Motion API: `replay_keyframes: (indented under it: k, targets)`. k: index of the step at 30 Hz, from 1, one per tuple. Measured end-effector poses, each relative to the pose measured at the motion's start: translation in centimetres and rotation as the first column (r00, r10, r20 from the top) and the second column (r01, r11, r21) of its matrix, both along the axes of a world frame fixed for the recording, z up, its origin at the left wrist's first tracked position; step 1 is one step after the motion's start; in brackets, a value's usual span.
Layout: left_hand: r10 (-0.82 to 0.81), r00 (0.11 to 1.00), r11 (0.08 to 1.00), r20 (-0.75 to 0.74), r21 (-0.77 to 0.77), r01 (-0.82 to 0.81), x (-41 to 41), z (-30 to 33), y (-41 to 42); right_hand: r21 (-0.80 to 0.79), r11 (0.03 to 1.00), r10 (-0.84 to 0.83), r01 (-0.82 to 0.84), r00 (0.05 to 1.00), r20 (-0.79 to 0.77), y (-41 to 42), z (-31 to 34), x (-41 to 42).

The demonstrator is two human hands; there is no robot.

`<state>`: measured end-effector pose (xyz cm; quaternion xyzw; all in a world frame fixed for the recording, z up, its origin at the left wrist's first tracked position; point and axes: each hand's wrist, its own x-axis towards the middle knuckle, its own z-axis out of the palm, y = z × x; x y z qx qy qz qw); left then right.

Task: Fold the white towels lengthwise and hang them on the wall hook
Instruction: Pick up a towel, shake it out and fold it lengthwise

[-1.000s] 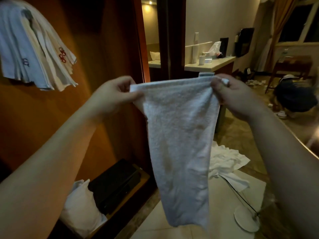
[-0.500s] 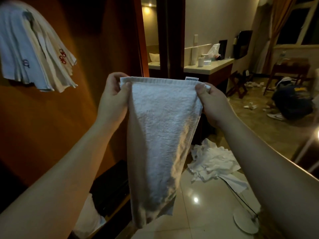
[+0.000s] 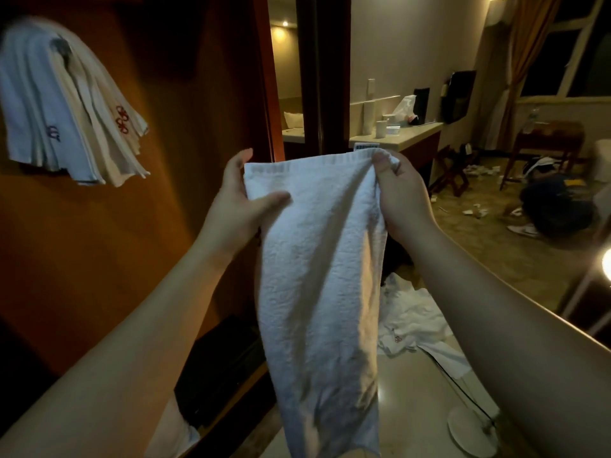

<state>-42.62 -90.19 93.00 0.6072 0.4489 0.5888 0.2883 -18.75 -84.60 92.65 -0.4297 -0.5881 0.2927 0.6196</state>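
Fingers of left hand (image 3: 236, 196) and right hand (image 3: 401, 190) pinch top corners of one white towel (image 3: 317, 276); towel bundle (image 3: 66, 104) hangs on wall.

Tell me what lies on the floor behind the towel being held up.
Behind the held white towel, a crumpled heap of white cloth lies on the glossy floor, partly showing at the towel's right edge. How far the heap reaches behind the towel is hidden.

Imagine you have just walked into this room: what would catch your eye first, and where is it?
First, the white towel hanging long at the centre, its top edge held between the left hand and right hand. Next, the bunch of towels hanging on the wooden wall, upper left, and the crumpled white cloths on the floor below.
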Motion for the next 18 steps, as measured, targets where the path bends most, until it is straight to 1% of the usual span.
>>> replay_keyframes:
  k: [1,3,5,6,9,11,13,15,18]
  targets:
    - [-0.038,0.999,0.997,-0.007,-0.069,0.038,-0.3,-0.4,0.1,0.0,1.0,-0.001,0.001,1.0,0.001,0.1,0.0,0.1]
    - [-0.068,0.996,0.987,-0.065,-0.152,0.057,-0.5,-1.0,0.2,0.004,1.0,0.0,0.0,1.0,0.023,0.2,0.0,0.3]
    - [-0.048,0.993,0.984,-0.103,-0.175,0.03,-0.5,-1.5,0.2,0.013,1.0,0.005,-0.005,0.997,0.072,0.3,-0.1,0.5]
    - [-0.039,0.995,0.986,-0.092,-0.166,0.023,-0.5,-1.7,0.2,0.018,1.0,0.003,-0.005,0.995,0.096,0.3,-0.2,0.6]
    - [-0.009,0.998,0.994,0.056,-0.112,0.016,0.2,-1.8,0.2,0.053,0.998,-0.025,0.018,0.99,0.135,0.4,-0.1,1.1]
    - [0.04,0.983,0.997,0.177,-0.078,-0.026,1.0,-1.8,0.5,0.101,0.994,-0.06,0.043,0.984,0.169,0.3,0.2,1.5]
    - [0.065,0.962,0.997,0.264,-0.05,-0.053,2.0,-1.6,0.7,0.146,0.987,-0.097,0.07,0.978,0.187,0.2,0.6,1.9]
    - [0.057,0.954,0.998,0.296,-0.003,-0.058,2.9,-1.4,0.6,0.178,0.979,-0.132,0.1,0.975,0.18,0.3,0.7,2.3]
    - [0.054,0.954,0.994,0.295,0.076,-0.079,3.7,-0.9,0.6,0.195,0.972,-0.164,0.134,0.975,0.148,0.6,0.8,2.9]
